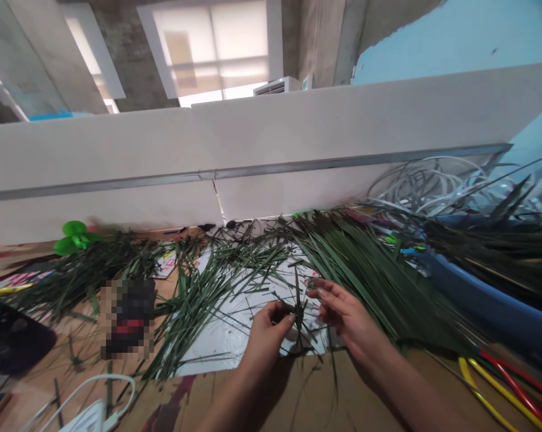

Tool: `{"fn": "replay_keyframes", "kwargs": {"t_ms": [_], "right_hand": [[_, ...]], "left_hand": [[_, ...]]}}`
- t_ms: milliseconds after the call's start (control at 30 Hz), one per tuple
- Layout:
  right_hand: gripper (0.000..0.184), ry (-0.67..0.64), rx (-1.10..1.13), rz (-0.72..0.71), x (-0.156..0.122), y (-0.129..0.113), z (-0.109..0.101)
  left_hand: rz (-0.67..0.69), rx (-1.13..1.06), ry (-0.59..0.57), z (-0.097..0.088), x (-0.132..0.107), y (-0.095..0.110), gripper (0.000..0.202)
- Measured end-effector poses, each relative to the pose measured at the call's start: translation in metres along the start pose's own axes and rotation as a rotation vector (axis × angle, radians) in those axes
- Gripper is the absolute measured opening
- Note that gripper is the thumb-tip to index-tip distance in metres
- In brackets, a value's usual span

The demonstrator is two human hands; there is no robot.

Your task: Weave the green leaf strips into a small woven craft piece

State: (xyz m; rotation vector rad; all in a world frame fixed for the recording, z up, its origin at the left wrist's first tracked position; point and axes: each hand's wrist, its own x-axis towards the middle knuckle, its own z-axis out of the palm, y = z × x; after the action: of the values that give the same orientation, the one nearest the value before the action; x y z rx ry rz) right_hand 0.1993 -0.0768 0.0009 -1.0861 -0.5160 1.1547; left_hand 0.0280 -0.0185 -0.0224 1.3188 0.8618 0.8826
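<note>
Head view, hands at lower centre. The left hand (268, 333) is clenched in a pinch, thumb pressed to fingertips, on a small bundle of leaf strips (299, 311). The bundle stands roughly upright just to the right of that hand, in the gap between both hands, with loose ends splaying above and below the pinch.

The right hand (347, 315) lies just to the right of the bundle, its fingers stretched leftward so that the tips reach the bundle's upper part. Motion blur keeps me from telling whether it grips or only touches.

Under both hands I see a white sheet (228, 345). Nearer to the person than the hands lies brown cardboard (298, 396). Beyond and to the right of the right hand is a dense pile of long strips (365, 270). Farther right there is a blue tub (478, 306) with a coil of white cable (424, 186) behind it.

Left of the left hand, scattered strips (194, 294) cover the table, and a green plastic piece (75, 236) sits well apart at the far left. Red and yellow cords (500, 384) lie below and to the right of the right forearm. A white cord (95, 387) lies well to the lower left of the left hand. A white partition (271, 156) stands beyond everything.
</note>
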Motion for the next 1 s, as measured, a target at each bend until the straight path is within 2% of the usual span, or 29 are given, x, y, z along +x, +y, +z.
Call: {"fn": "replay_keyframes", "kwargs": {"t_ms": [233,333,433,567,833,1000], "right_hand": [[0.039,-0.109,-0.161,-0.039,-0.006,0.010,0.008],[0.044,-0.121,-0.209,-0.072,-0.004,0.016,0.008],[0.048,-0.115,-0.213,-0.081,-0.002,0.022,0.009],[0.043,-0.136,-0.220,-0.086,-0.002,0.024,0.012],[0.046,-0.130,-0.180,-0.081,0.001,0.025,0.009],[0.046,-0.132,-0.181,-0.090,0.002,0.025,0.008]], "left_hand": [[0.038,0.011,0.026,-0.002,0.002,0.002,0.024],[0.028,-0.005,0.013,0.000,0.000,0.005,0.028],[0.028,-0.045,-0.001,0.000,-0.001,0.005,0.032],[0.023,-0.059,0.006,0.000,-0.002,0.002,0.033],[-0.051,-0.230,-0.051,0.003,-0.008,0.001,0.045],[-0.074,-0.271,-0.027,0.003,-0.007,0.004,0.045]]}}
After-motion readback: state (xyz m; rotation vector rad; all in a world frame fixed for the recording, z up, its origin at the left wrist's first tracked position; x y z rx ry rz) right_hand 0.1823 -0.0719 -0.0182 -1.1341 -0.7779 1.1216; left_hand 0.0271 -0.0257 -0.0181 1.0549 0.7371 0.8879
